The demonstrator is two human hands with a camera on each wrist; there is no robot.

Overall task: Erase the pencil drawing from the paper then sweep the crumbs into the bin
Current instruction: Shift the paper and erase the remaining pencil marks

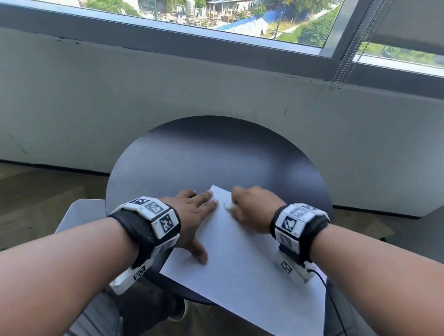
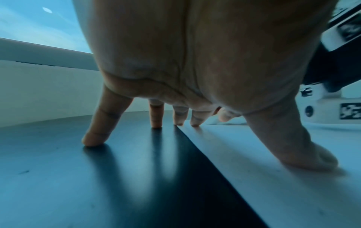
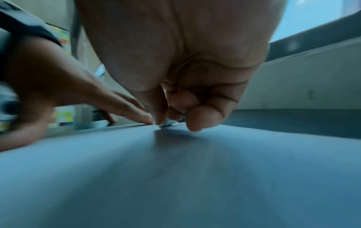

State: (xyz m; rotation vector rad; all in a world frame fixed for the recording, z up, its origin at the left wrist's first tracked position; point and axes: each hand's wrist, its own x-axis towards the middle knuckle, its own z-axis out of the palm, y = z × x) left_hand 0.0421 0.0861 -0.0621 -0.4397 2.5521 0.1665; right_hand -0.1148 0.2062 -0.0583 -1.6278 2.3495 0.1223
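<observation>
A white sheet of paper (image 1: pixel 247 265) lies on the round dark table (image 1: pixel 215 158), with its near corner over the table's front edge. My left hand (image 1: pixel 192 216) is spread flat: thumb and two fingertips press the paper's left edge (image 2: pixel 254 169), the other fingers rest on the table. My right hand (image 1: pixel 254 207) is curled and pinches a small white eraser (image 1: pixel 228 206) against the paper near its far corner. In the right wrist view the eraser (image 3: pixel 167 123) shows under the fingertips. No pencil marks are visible on the paper.
A pale bin or chair edge (image 1: pixel 80 212) stands left of the table, below its rim. A grey wall and window sill run behind the table. A blind chain (image 1: pixel 344 64) hangs at the right. My knees are below the table's front edge.
</observation>
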